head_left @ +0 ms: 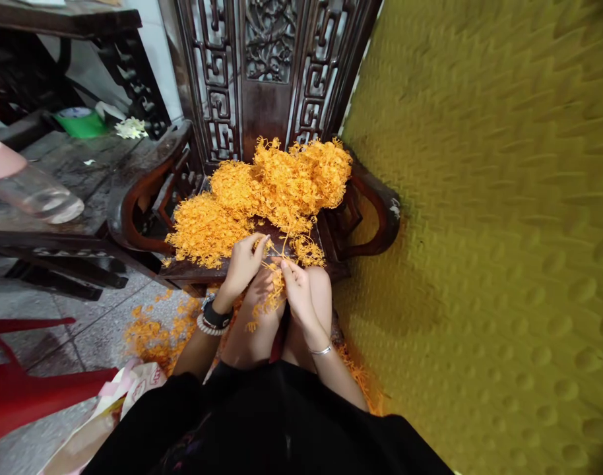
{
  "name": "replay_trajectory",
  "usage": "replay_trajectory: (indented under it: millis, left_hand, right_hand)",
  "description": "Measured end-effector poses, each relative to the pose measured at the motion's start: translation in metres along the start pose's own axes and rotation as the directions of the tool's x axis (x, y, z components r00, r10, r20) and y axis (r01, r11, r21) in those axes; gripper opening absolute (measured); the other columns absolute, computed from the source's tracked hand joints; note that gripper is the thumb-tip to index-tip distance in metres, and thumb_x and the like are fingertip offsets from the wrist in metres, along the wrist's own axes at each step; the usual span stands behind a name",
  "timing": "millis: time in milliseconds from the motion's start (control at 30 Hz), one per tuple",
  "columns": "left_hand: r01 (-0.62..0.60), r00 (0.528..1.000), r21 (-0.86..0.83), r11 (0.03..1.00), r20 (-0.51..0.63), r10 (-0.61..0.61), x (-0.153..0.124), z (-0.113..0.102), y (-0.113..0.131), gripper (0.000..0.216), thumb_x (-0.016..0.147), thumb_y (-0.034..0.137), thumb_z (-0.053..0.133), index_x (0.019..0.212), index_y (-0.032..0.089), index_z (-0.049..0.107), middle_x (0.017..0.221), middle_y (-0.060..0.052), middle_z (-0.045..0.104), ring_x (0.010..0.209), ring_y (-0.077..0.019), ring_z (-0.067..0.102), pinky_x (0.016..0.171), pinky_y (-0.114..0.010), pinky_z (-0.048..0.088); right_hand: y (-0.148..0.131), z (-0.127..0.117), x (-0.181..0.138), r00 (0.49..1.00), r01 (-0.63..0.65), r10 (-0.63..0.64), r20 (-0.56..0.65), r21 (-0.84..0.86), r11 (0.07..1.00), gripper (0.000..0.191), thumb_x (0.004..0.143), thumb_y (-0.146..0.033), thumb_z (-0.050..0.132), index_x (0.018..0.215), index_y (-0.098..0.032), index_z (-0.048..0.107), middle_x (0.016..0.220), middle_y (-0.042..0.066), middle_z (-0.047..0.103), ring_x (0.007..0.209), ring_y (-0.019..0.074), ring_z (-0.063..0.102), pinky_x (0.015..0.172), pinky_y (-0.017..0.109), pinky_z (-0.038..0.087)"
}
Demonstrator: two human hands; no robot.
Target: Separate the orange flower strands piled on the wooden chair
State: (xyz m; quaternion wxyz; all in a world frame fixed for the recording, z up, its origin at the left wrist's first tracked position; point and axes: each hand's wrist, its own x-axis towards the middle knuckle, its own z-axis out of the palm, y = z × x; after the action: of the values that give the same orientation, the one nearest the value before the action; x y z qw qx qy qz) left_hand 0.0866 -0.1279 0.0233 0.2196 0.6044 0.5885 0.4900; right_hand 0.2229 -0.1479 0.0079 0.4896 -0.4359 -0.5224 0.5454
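Two hands (245, 262), orange strands (277, 284), one chair (266, 115)

On the chair seat (197, 274), the strand pile (286, 185) spans the left edge to the back right corner; a clump (307, 251) sits front right. On the table (54, 150) at left, a bottle (39, 192) is near the front edge, a tape roll (80, 124) behind it.
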Motion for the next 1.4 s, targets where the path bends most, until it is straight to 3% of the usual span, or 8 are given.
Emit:
replay_trajectory:
  millis: [167,333,467,700,900,1100,1267,1400]
  left_hand:
    - [0.005,0.997,-0.155,0.988,-0.077,-0.017,0.016,0.003,0.005,0.032,0.089,0.043,0.049,0.08,0.016,0.064,0.059,0.001,0.054,0.052,-0.0105,0.048,0.049,-0.021,0.035]
    - [0.058,0.932,-0.086,0.995,-0.353,-0.085,0.066,-0.027,-0.034,0.038,0.09,0.041,0.045,0.068,0.015,0.062,0.051,0.003,0.042,0.047,-0.0097,0.039,0.05,-0.023,0.031]
    - [0.105,0.981,0.161,0.981,-0.181,-0.076,0.095,-0.038,-0.073,0.032,0.089,0.038,0.049,0.076,0.015,0.067,0.057,-0.001,0.052,0.056,-0.0135,0.049,0.06,-0.025,0.038]
    - [0.218,0.965,0.522,0.825,0.01,-0.262,0.088,-0.005,-0.1,0.043,0.081,0.025,0.058,0.121,0.01,0.058,0.117,-0.022,0.061,0.112,-0.0338,0.054,0.094,-0.047,0.04]
    - [-0.042,0.998,0.063,0.997,0.041,0.039,0.048,0.001,-0.053,0.032,0.088,0.035,0.05,0.112,0.017,0.062,0.119,-0.013,0.062,0.116,-0.0236,0.054,0.103,-0.039,0.04]
    - [-0.081,0.898,-0.501,0.862,0.339,0.281,0.011,0.001,0.019,0.043,0.083,0.043,0.059,0.121,0.024,0.053,0.125,-0.01,0.056,0.111,-0.0207,0.056,0.093,-0.033,0.047]
    - [-0.235,0.824,-0.188,0.954,0.481,0.298,0.006,-0.011,0.042,0.034,0.077,0.048,0.065,0.09,0.019,0.055,0.087,-0.004,0.056,0.078,-0.0163,0.054,0.07,-0.029,0.044]
    - [-0.272,0.788,-0.104,0.957,0.546,0.283,-0.01,-0.012,0.051,0.04,0.093,0.043,0.042,0.061,0.018,0.041,0.064,0.0,0.044,0.061,-0.0127,0.043,0.061,-0.029,0.035]
  right_hand:
    - [-0.02,0.012,-0.018,0.994,0.086,-0.09,-0.069,-0.061,0.994,0.031,0.091,-0.044,0.046,0.088,-0.019,0.066,0.059,-0.001,0.061,0.048,0.0123,0.054,0.047,0.024,0.041]
    - [-0.019,0.008,-0.059,0.98,0.136,-0.152,-0.128,-0.13,0.982,0.031,0.094,-0.041,0.042,0.085,-0.021,0.064,0.064,0.001,0.062,0.052,0.0135,0.053,0.049,0.026,0.039]
    - [-0.013,-0.004,-0.052,0.967,0.071,-0.07,-0.245,-0.002,0.997,0.03,0.093,-0.044,0.044,0.097,-0.021,0.064,0.069,0.001,0.063,0.058,0.0148,0.055,0.054,0.027,0.043]
    - [-0.008,-0.018,-0.013,0.949,0.1,-0.072,-0.307,0.078,0.992,0.028,0.085,-0.043,0.056,0.091,-0.018,0.067,0.086,0.004,0.068,0.083,0.0182,0.06,0.082,0.032,0.048]
    - [-0.011,-0.017,-0.002,0.964,0.028,0.043,-0.263,0.261,0.965,0.033,0.084,-0.047,0.055,0.094,-0.018,0.068,0.08,0.005,0.069,0.084,0.0198,0.063,0.081,0.034,0.049]
    - [-0.016,-0.011,0.0,0.987,0.01,0.025,-0.161,0.213,0.977,0.024,0.081,-0.041,0.059,0.082,-0.019,0.069,0.069,0.001,0.066,0.063,0.0155,0.057,0.066,0.029,0.047]
    - [-0.025,-0.013,-0.009,0.994,0.047,-0.038,-0.103,0.084,0.995,0.028,0.084,-0.042,0.056,0.068,-0.02,0.06,0.053,-0.003,0.049,0.05,0.0111,0.04,0.05,0.024,0.034]
    - [-0.034,-0.019,-0.013,0.967,0.159,-0.194,-0.164,-0.205,0.966,0.04,0.087,-0.042,0.052,0.055,-0.019,0.045,0.053,-0.003,0.041,0.053,0.0104,0.036,0.051,0.024,0.03]
